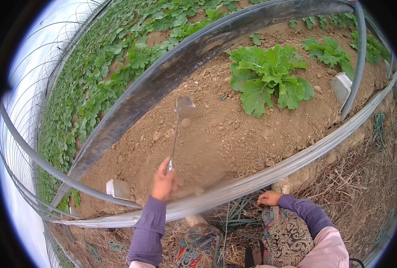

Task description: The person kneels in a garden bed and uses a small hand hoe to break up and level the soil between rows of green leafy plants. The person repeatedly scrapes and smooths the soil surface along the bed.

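Note:
My left hand [163,183] is closed around the handle of a small hand hoe [176,129]. The hoe's thin metal shaft runs up and away from me, and its flat blade [184,104] is over the brown soil. Loose soil [203,172] is blurred by motion just right of that hand. My right hand [270,198] rests at my right knee with nothing seen in it, fingers loosely bent and apart. To the right of the hoe, a leafy green plant [272,78] grows from the soil bed [234,138].
Rolled plastic film [305,154] runs along the bed's near edge. A dark plastic sheet [162,76] curves behind the bed, with rows of green plants [104,76] beyond. Grey hoops [359,62] stand by white blocks [118,189]. Dry stalks [354,178] and green cords [238,212] lie nearby.

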Demonstrator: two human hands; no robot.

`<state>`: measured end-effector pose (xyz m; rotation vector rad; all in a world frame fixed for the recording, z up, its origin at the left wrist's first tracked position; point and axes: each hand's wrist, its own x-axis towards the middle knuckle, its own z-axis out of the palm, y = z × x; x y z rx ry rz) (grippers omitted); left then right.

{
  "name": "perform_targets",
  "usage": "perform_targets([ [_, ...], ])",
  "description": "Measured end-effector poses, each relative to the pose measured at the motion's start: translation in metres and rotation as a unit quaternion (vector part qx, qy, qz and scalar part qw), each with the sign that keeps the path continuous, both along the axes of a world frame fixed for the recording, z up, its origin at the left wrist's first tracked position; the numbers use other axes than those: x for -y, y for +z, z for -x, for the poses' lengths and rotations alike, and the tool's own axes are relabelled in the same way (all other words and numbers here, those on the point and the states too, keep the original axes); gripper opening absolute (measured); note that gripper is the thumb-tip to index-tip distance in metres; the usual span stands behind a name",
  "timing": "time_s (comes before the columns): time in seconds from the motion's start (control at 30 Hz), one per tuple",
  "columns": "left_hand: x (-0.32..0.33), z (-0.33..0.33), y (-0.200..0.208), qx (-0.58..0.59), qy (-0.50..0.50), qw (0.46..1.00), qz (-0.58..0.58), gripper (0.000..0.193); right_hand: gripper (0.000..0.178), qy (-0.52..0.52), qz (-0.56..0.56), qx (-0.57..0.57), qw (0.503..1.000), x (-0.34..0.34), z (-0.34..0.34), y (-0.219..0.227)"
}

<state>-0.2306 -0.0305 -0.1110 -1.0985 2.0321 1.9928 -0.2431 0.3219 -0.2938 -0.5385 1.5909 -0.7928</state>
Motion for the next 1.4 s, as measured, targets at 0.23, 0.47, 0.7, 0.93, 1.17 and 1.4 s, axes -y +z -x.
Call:
perform_targets([
  [0.23,-0.018,-0.045,-0.055,0.006,-0.186,0.978,0.092,0.045,0.026,-0.055,0.039,-0.114,0.991,-0.006,-0.005,-0.022],
  [0.47,-0.019,-0.014,-0.008,-0.072,-0.056,0.996,0.012,0.045,0.025,-0.027,0.02,-0.141,0.989,-0.007,-0.008,-0.033],
  [0.7,-0.034,-0.07,-0.03,0.056,-0.185,0.981,0.026,0.042,0.026,-0.076,0.073,-0.153,0.983,-0.007,-0.008,-0.022],
  [0.93,-0.038,-0.049,-0.003,0.061,-0.188,0.962,0.188,0.032,0.026,-0.06,0.069,-0.151,0.984,-0.009,-0.006,-0.024],
  [1.17,-0.066,-0.054,-0.004,-0.004,-0.266,0.933,0.242,0.042,0.025,-0.083,0.076,-0.152,0.982,-0.009,-0.009,-0.025],
  [1.4,-0.068,-0.029,0.004,0.012,-0.199,0.96,0.195,0.042,0.026,-0.106,0.072,-0.139,0.982,-0.012,-0.009,-0.028],
])
